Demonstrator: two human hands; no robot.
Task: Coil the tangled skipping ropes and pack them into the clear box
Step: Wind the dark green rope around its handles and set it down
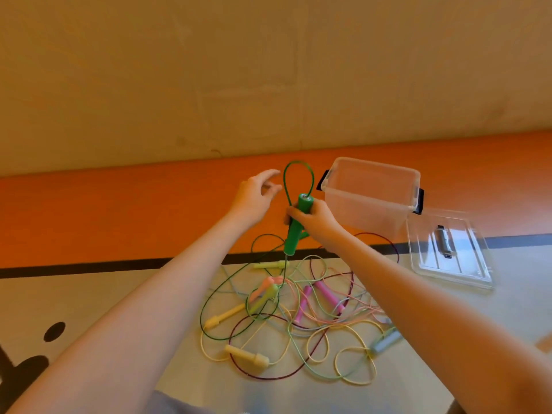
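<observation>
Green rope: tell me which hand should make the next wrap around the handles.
Left. The right hand already grips the green handles, so it is occupied. The left hand is open and free beside the green rope loop standing above them, probably best placed to guide it.

The upper half of the view is filled by a plain tan wall (268, 70), matt in finish, with faint vertical and horizontal seams and a few small scuff marks near its base. Below it, a broad orange band (119, 210) runs across the full width of the floor and is bounded on its near side by a narrow black line (89, 265). The floor area nearest the camera is a pale beige surface (104, 294) carrying black printed shapes (53, 331) at the lower left, and the lighting is warm and even, with only soft shadows.
</observation>
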